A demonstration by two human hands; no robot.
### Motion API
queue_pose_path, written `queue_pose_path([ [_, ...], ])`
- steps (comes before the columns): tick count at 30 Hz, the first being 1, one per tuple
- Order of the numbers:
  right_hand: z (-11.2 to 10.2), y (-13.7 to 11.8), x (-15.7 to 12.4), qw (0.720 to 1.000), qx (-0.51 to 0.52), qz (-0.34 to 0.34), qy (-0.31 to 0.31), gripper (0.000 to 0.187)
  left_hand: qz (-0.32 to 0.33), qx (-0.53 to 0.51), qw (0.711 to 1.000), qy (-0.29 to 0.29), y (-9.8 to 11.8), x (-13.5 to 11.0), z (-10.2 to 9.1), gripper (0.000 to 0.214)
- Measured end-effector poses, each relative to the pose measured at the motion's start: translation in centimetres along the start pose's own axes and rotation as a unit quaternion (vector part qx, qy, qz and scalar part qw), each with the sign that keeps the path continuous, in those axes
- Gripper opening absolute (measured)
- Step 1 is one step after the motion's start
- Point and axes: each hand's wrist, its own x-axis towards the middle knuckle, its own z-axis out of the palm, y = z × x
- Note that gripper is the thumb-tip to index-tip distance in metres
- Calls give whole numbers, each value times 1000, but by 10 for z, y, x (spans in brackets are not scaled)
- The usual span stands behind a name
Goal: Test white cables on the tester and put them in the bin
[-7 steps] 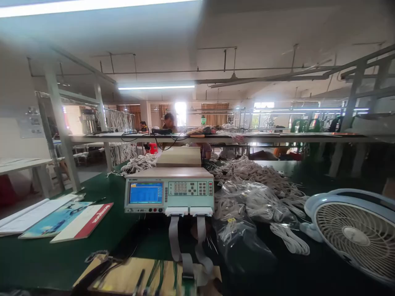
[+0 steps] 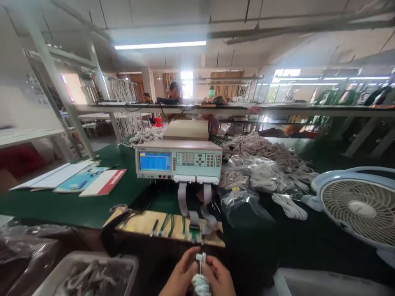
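My left hand (image 2: 180,277) and my right hand (image 2: 218,276) meet at the bottom edge, both pinched on a coiled white cable (image 2: 200,283). Its white connector (image 2: 200,258) sticks up between my fingertips. Just beyond them lies a wooden test board (image 2: 145,224) with green wires and sockets. Two grey ribbon cables (image 2: 182,199) run from it up to a cable tester (image 2: 179,160) with a lit blue screen.
Bagged and loose white cables (image 2: 262,164) pile up right of the tester. A desk fan (image 2: 359,207) stands at the right. Booklets (image 2: 92,181) lie on the green table at left. A grey bin (image 2: 89,275) of cables sits bottom left. People work behind the shelf (image 2: 216,110).
The view has tilted down, so the tester sits higher in the frame. My two hands with the cable coil and the grey bin have come into sight at the bottom.
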Motion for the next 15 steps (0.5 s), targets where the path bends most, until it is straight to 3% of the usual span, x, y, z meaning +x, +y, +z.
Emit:
queue_pose_path([
  [3, 0, -10, -7, 1000, -4, 3, -7, 34, 64, 20, 998, -17, -1, -7, -3, 33],
  [7, 1, -10, 5, 999, -23, 22, 14, 35, 127, 100, 986, 43, 6, -9, -7, 20],
  [15, 2, -11, 20, 999, -26, 34, -1, 31, 30, -65, 995, 64, 5, 5, -13, 28],
])
